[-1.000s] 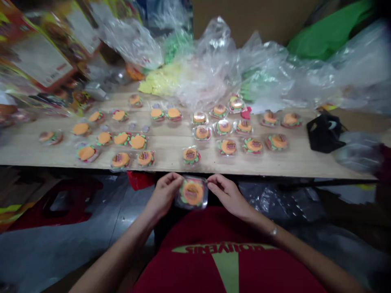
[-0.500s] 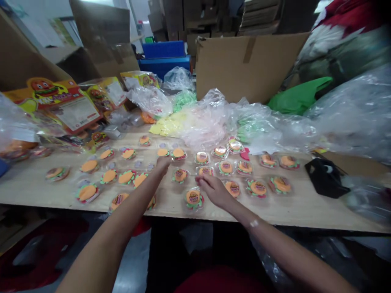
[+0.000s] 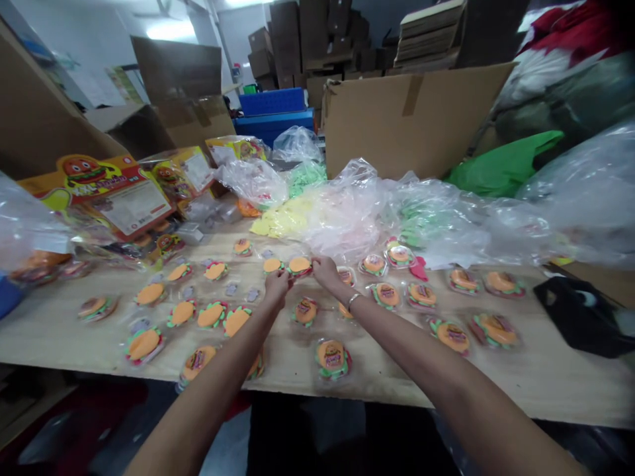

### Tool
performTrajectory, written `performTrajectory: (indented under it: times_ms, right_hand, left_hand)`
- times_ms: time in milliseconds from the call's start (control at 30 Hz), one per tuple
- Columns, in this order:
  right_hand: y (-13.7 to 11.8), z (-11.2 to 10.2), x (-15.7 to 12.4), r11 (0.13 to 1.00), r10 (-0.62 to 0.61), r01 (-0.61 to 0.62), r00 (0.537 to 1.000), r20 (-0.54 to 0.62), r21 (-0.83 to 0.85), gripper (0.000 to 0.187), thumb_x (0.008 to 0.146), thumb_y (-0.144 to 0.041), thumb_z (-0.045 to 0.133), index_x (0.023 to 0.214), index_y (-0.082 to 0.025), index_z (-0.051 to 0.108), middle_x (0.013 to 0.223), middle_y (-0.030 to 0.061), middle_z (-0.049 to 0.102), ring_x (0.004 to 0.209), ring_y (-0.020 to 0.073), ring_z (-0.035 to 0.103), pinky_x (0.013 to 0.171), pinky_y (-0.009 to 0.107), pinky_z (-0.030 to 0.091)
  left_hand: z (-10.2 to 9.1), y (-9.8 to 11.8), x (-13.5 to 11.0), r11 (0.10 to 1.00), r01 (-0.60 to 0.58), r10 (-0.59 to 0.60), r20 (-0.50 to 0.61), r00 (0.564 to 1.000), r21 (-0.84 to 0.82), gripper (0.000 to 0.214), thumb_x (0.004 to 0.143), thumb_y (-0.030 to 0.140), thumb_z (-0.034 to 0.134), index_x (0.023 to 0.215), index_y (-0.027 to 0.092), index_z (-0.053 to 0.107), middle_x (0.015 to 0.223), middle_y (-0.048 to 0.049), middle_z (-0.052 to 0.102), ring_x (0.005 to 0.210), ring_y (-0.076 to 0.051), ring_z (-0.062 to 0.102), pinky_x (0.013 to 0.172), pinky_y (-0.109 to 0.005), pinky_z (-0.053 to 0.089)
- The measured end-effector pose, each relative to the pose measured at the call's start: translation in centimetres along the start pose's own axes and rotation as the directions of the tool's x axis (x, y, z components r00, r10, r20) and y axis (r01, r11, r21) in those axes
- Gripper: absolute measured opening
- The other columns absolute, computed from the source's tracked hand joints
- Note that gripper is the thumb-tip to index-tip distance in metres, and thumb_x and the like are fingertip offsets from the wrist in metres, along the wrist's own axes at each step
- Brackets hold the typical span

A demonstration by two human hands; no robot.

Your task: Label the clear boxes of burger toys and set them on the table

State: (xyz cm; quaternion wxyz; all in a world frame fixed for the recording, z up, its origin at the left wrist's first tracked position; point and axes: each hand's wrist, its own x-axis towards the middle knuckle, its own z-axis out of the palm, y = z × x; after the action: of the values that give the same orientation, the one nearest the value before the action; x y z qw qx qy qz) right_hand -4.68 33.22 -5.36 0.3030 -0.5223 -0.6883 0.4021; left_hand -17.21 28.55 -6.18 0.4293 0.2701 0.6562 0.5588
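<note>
A toy burger (image 3: pixel 299 266) with an orange bun top, in a clear plastic pack, lies between my two hands toward the back of the table. My left hand (image 3: pixel 278 288) is closed, its fingertips pinching the pack's left edge. On the opposite side my right hand (image 3: pixel 327 273), also closed, grips the pack's right edge. Just left of it sits another orange-topped burger (image 3: pixel 273 265), partly behind my left fingers. A labelled burger pack (image 3: pixel 304 311) rests between my forearms, and one more labelled burger pack (image 3: pixel 333 357) stands near the front edge.
Several burger packs spread across the wooden table (image 3: pixel 391 370). Small grey pieces (image 3: pixel 253 294) lie on the left. Plastic bags (image 3: pixel 342 208) of foam pieces line the back before a cardboard box (image 3: pixel 411 122). A black tape dispenser (image 3: pixel 580 316) stands right; printed packages (image 3: pixel 131 198) stand left.
My right hand has moved from the front burgers up to the right side of the back burger. My left hand has shifted to its left edge. The camera view has tilted up.
</note>
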Motion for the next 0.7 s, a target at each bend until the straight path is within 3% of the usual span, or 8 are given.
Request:
performTrajectory:
  times_ms: [100, 167, 300, 400, 500, 600, 700]
  right_hand:
    - [-0.5, -1.2, -3.0, 0.992, -0.082, 0.087, 0.995, -0.058, 0.094, 0.023, 0.086, -0.013, 0.046, 0.097, -0.012, 0.066, 0.093, 0.0052, 0.068, 0.088, 0.018, 0.062, 0.076, 0.028, 0.049]
    - [-0.6, -2.1, -6.3, 0.981, -0.111, 0.121, 0.991, -0.068, 0.152, 0.025, 0.083, -0.015, 0.046, 0.102, -0.014, 0.062, 0.097, 0.006, 0.068, 0.087, 0.0169, 0.062, 0.073, 0.027, 0.05]
    - [0.1, -3.9, -15.3, 0.923, -0.112, 0.123, 0.992, -0.052, 0.365, 0.018, 0.081, -0.023, 0.051, 0.097, -0.016, 0.058, 0.088, 0.0051, 0.065, 0.077, 0.0158, 0.061, 0.068, 0.028, 0.051]
    - [0.9, -5.4, -22.9, 0.878, -0.029, 0.018, 0.999, 0.016, 0.479, 0.016, 0.081, -0.028, 0.054, 0.094, -0.018, 0.053, 0.088, 0.0043, 0.061, 0.079, 0.0158, 0.059, 0.068, 0.028, 0.051]
    - [1.5, -7.0, -29.0, 0.846, 0.086, -0.151, 0.985, 0.149, 0.511, 0.022, 0.08, -0.031, 0.057, 0.097, -0.02, 0.048, 0.086, 0.0021, 0.056, 0.076, 0.0143, 0.056, 0.067, 0.027, 0.05]
    - [2.1, -7.9, -32.7, 0.815, 0.15, -0.305, 0.933, 0.328, 0.494, 0.04, 0.075, -0.032, 0.062, 0.109, -0.019, 0.044, 0.077, -0.0021, 0.051, 0.065, 0.0116, 0.05, 0.059, 0.025, 0.046]
    - [2.9, -7.8, -34.5, 0.837, 0.201, -0.357, 0.906, 0.372, 0.416, 0.055, 0.068, -0.031, 0.07, 0.114, -0.017, 0.043, 0.068, -0.0068, 0.043, 0.058, 0.0098, 0.043, 0.054, 0.023, 0.04]
  left_hand:
    - [-1.5, 0.5, -3.6, 0.994, -0.022, 0.025, 0.032, 0.999, -0.104, 0.013, 0.084, 0.026, 0.06, 0.086, 0.012, 0.058, 0.082, -0.0012, 0.061, 0.073, -0.011, 0.06, 0.076, -0.029, 0.051]
    - [-2.5, 0.6, -7.3, 0.984, -0.041, 0.054, 0.072, 0.996, -0.176, 0.017, 0.078, 0.026, 0.065, 0.074, 0.014, 0.054, 0.071, 0.0025, 0.058, 0.068, -0.009, 0.059, 0.077, -0.025, 0.05]
    - [-4.3, -0.4, -16.1, 0.96, 0.019, 0.036, 0.192, 0.981, -0.28, 0.025, 0.071, 0.034, 0.071, 0.076, 0.017, 0.053, 0.071, 0.0032, 0.059, 0.069, -0.01, 0.06, 0.074, -0.028, 0.053]
    - [-5.5, -2.1, -22.0, 0.943, 0.144, -0.027, 0.363, 0.932, -0.299, 0.029, 0.075, 0.034, 0.069, 0.098, 0.021, 0.055, 0.088, 0.0002, 0.063, 0.076, -0.013, 0.062, 0.07, -0.029, 0.054]
    - [-6.6, -3.8, -26.5, 0.943, 0.265, -0.137, 0.488, 0.862, -0.203, 0.044, 0.079, 0.033, 0.066, 0.12, 0.026, 0.051, 0.107, -0.005, 0.062, 0.085, -0.016, 0.063, 0.067, -0.027, 0.054]
    - [-7.0, -4.9, -29.8, 0.946, 0.318, -0.228, 0.556, 0.8, -0.068, 0.036, 0.081, 0.032, 0.064, 0.115, 0.022, 0.058, 0.111, -0.0077, 0.062, 0.091, -0.018, 0.062, 0.07, -0.026, 0.052]
    - [-6.5, -5.6, -31.9, 0.953, 0.301, -0.271, 0.548, 0.791, 0.037, 0.029, 0.079, 0.03, 0.065, 0.106, 0.02, 0.06, 0.099, -0.0054, 0.065, 0.084, -0.016, 0.061, 0.069, -0.025, 0.05]
